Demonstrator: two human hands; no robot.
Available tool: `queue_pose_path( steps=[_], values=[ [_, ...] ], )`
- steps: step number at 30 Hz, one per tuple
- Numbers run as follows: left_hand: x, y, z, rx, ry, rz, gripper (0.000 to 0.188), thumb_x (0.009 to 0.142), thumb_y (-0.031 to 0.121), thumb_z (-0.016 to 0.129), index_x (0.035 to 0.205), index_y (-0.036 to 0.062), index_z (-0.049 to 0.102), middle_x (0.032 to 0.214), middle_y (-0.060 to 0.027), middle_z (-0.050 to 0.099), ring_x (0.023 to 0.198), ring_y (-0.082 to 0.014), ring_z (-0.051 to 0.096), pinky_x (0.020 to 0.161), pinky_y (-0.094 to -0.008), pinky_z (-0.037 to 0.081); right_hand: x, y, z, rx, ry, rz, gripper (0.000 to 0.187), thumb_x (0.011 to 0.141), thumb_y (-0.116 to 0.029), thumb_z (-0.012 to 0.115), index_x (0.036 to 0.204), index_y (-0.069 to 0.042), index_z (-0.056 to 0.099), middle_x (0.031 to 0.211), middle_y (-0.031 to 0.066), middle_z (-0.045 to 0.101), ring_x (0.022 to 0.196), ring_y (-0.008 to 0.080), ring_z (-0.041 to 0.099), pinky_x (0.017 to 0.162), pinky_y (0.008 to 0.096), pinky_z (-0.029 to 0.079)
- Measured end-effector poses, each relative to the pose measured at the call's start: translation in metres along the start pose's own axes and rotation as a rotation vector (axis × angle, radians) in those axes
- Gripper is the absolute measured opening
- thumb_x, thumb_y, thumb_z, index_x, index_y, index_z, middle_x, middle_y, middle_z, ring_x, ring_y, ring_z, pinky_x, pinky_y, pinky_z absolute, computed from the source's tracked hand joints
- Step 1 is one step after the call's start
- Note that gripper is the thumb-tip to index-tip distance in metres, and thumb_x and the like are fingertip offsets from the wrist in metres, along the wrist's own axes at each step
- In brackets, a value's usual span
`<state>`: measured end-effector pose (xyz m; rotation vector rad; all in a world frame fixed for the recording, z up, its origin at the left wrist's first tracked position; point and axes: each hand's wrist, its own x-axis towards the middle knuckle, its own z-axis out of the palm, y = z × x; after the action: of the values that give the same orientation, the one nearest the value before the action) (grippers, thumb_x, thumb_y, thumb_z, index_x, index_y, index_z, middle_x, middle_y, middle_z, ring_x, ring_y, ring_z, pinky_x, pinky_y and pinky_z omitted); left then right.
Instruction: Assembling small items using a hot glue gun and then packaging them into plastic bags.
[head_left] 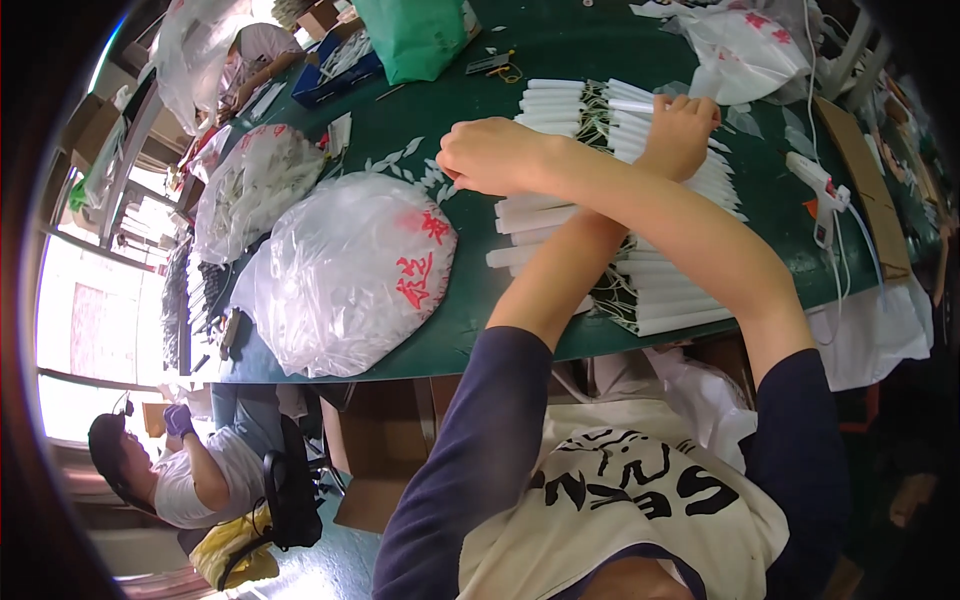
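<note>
My forearms cross over the green table (470,345), the right one above the left. My left hand (682,135) is over the right row of white candle-like sticks (675,295), its fingers curled down near the far sticks. Whatever it grips is hidden. To the left, my right hand (492,157) is closed above the other row of white sticks (550,100). I cannot make out what lies in its fingers. Thin pale and green wires (596,115) run between the two rows. My arms cover the middle of both rows.
A large clear plastic bag (330,270) and small white leaf-shaped pieces (395,158) lie left. A white glue gun (825,200) with a cord is right. Farther away are a green bag (410,35) and blue box (340,65). Another person (190,470) sits left.
</note>
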<state>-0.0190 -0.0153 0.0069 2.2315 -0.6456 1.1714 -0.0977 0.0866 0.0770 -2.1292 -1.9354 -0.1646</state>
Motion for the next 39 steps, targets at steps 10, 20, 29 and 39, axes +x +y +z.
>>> queue_pose_path(
  steps=[10, 20, 29, 39],
  values=[
    [-0.012, -0.002, -0.003, -0.041, 0.028, -0.023, 0.005, 0.082, 0.009, 0.052, 0.086, 0.0083, 0.049, 0.08, -0.0062, 0.059, 0.081, -0.0234, 0.055, 0.08, -0.0411, 0.033, 0.038, 0.018, 0.076, -0.031, -0.12, 0.027, 0.009, 0.069, -0.003, 0.061, 0.078, -0.004, 0.062, 0.084, 0.0125, 0.063, 0.087, 0.0286, 0.06, 0.071, 0.0392, 0.049],
    [-0.006, 0.0, -0.002, -0.05, 0.001, -0.034, 0.005, 0.082, 0.009, 0.052, 0.086, 0.0086, 0.05, 0.079, -0.0055, 0.059, 0.081, -0.0234, 0.054, 0.079, -0.0409, 0.033, 0.025, 0.022, 0.051, 0.105, -0.018, -0.034, 0.008, 0.071, -0.005, 0.059, 0.078, -0.005, 0.063, 0.083, 0.0121, 0.063, 0.082, 0.0295, 0.061, 0.071, 0.0375, 0.048],
    [-0.002, 0.006, -0.001, -0.16, -0.123, -0.091, 0.007, 0.083, 0.011, 0.053, 0.089, 0.009, 0.05, 0.085, -0.0066, 0.059, 0.085, -0.0232, 0.053, 0.078, -0.0381, 0.035, -0.093, 0.018, -0.07, 0.255, 0.334, 0.068, 0.01, 0.076, -0.004, 0.058, 0.086, -0.001, 0.06, 0.082, 0.0088, 0.057, 0.069, 0.0205, 0.057, 0.062, 0.0285, 0.046],
    [0.008, -0.012, -0.004, 0.022, -0.197, -0.022, 0.008, 0.085, 0.015, 0.049, 0.087, 0.0094, 0.054, 0.076, -0.0055, 0.06, 0.077, -0.0269, 0.055, 0.076, -0.0405, 0.038, -0.255, 0.073, -0.087, -0.177, 0.607, 0.641, 0.015, 0.079, -0.009, 0.062, 0.091, 0.0, 0.06, 0.081, 0.0072, 0.058, 0.062, 0.0166, 0.053, 0.058, 0.0258, 0.044]
  ],
)
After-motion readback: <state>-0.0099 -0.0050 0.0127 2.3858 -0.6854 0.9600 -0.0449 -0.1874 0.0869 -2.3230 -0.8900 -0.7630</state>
